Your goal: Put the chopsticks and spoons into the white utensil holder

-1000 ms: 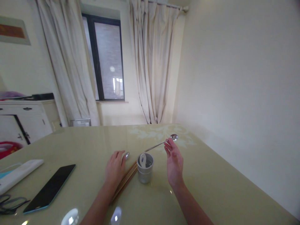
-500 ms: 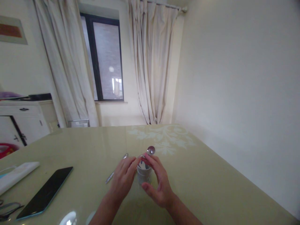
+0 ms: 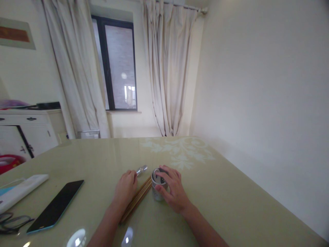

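Observation:
A small grey cylindrical holder (image 3: 157, 195) stands upright on the table. My right hand (image 3: 173, 188) curls around its right side, fingers over the rim and thumb against the near side. What is inside the holder is mostly hidden. To its left, my left hand (image 3: 126, 187) is closed with fingers pointing down, and the shiny metal spoon (image 3: 142, 169) sticks out past its fingertips; the rest of the spoon is covered. Several wooden chopsticks (image 3: 137, 202) lie in a slanting bundle between my left hand and the holder.
Left on the glossy table (image 3: 218, 199) lie a dark tablet-like slab (image 3: 56, 206), a long white object (image 3: 24, 192) and eyeglasses (image 3: 15, 221). A wall (image 3: 269, 120) borders the table's right side. Curtains (image 3: 167, 75) and a window (image 3: 120, 65) are behind.
My left hand has moved left, away from the holder, onto the spoon. The spoon that stuck up above the holder is gone from there. The chopsticks beside the holder now show.

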`<action>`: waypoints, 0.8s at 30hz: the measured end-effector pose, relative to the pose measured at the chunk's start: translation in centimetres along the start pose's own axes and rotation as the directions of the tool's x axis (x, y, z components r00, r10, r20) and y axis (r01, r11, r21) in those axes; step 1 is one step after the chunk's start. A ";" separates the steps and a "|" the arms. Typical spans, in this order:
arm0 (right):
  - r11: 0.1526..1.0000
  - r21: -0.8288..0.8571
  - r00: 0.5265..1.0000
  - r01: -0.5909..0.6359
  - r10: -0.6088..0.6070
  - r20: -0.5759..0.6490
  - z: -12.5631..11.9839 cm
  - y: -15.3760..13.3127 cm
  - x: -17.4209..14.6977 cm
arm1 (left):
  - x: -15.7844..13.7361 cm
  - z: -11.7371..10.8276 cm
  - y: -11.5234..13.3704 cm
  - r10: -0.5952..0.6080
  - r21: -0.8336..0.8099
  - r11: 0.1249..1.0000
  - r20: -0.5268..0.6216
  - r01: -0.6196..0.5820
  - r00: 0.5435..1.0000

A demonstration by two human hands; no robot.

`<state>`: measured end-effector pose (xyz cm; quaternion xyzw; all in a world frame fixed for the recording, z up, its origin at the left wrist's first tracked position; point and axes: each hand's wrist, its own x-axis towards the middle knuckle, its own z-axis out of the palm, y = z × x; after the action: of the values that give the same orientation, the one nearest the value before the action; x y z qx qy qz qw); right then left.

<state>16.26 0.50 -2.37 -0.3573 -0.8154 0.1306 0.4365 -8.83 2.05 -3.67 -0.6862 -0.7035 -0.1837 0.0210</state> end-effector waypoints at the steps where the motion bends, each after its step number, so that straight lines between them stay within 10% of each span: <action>1: 1.000 -0.006 1.000 -0.009 0.009 0.003 0.0 0.0 0.0 | 0.0 0.1 0.2 -0.010 0.014 1.000 0.025 0.010 1.000; 24: 0.996 -0.086 0.999 -0.031 0.028 -0.035 -0.9 -0.3 0.5 | 0.0 1.2 0.2 0.034 -0.105 0.994 -0.020 -0.036 0.999</action>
<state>16.65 0.55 -1.37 -0.3898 -0.8073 0.0955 0.4326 -8.34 2.44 -4.72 -0.6969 -0.6806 -0.2262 -0.0057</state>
